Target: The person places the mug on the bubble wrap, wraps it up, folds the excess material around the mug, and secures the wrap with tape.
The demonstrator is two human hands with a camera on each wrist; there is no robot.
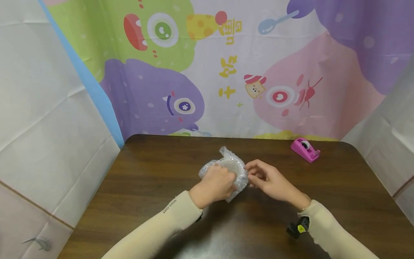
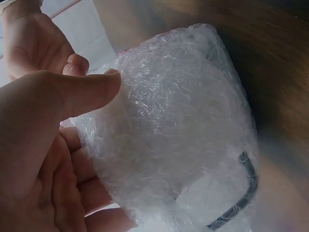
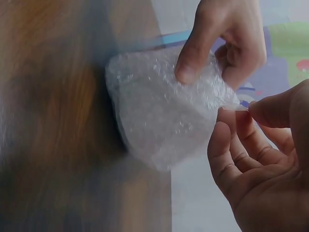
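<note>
A bundle in clear bubble wrap [image 1: 237, 167] is held up over the table. A dark curved strip [image 2: 252, 181] shows through the wrap in the left wrist view; the thing inside cannot be made out. My left hand [image 1: 216, 182] grips the bundle from its left side, the thumb [image 2: 91, 92] lying along the wrap and the other fingers behind. At the bundle's right side, my right hand [image 1: 273, 181] pinches a thin clear edge [image 3: 234, 107] between thumb and fingertips. Whether that edge is wrap or tape, I cannot tell.
A pink tape dispenser [image 1: 305, 149] with a roll in it stands at the back right of the brown wooden table [image 1: 155, 158]. Behind the table hangs a cartoon-printed curtain [image 1: 226, 118], with pale sheets on both sides.
</note>
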